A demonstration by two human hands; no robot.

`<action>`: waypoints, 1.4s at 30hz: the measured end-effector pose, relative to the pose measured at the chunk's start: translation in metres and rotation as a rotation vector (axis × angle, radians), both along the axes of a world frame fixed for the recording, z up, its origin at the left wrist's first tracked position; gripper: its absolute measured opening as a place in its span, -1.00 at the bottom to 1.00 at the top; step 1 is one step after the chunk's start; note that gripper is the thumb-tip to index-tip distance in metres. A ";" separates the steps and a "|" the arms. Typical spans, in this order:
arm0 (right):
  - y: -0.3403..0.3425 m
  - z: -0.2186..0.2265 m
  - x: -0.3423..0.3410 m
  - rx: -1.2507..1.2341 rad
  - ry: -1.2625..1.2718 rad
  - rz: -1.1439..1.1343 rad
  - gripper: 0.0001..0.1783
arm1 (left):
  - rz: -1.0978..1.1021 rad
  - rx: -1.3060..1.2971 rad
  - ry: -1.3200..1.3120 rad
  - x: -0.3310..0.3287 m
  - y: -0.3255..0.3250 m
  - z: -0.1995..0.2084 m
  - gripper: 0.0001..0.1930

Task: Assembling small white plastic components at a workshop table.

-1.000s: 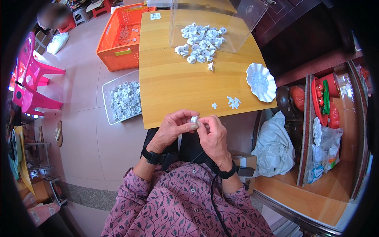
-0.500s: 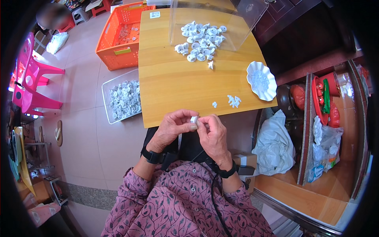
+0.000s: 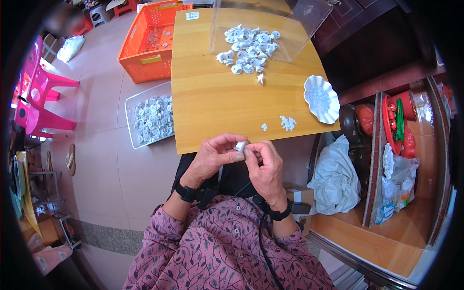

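My left hand [image 3: 212, 157] and my right hand [image 3: 265, 166] meet just below the near edge of the wooden table [image 3: 212, 96], both pinching one small white plastic part [image 3: 240, 146] between the fingertips. A pile of similar white parts [image 3: 249, 48] lies at the far side of the table, partly under a clear plastic lid [image 3: 270, 24]. A few tiny white bits [image 3: 287, 123] lie on the table near my hands. Both wrists wear dark bands.
A white scalloped dish [image 3: 321, 99] sits at the table's right edge. On the floor to the left stand a clear tray of white parts [image 3: 151, 118] and an orange crate [image 3: 147, 43]. Pink plastic chairs [image 3: 41, 104] are far left; a white bag [image 3: 334, 179] and shelves [image 3: 386, 145] are right.
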State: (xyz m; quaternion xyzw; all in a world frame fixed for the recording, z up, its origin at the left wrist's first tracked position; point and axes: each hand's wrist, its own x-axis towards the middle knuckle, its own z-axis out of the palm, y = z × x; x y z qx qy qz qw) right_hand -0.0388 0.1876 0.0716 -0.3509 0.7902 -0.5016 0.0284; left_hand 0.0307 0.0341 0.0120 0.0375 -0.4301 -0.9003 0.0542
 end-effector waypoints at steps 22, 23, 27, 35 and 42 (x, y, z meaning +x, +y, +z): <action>-0.005 -0.002 0.001 0.009 0.077 -0.030 -0.87 | 0.033 0.080 0.041 0.000 0.002 0.001 -0.63; -0.006 -0.002 0.001 0.009 0.076 -0.030 -0.87 | 0.037 0.068 0.042 0.000 0.002 0.000 -0.63; -0.006 -0.001 0.002 0.010 0.096 -0.036 -0.85 | 0.044 0.080 0.035 0.000 0.002 0.001 -0.63; -0.006 0.006 0.003 0.020 0.134 -0.007 -0.83 | 0.017 0.062 0.059 0.001 -0.001 0.004 -0.63; -0.007 0.010 0.004 0.000 0.051 0.043 -0.90 | 0.015 0.071 0.089 0.002 -0.004 0.001 -0.62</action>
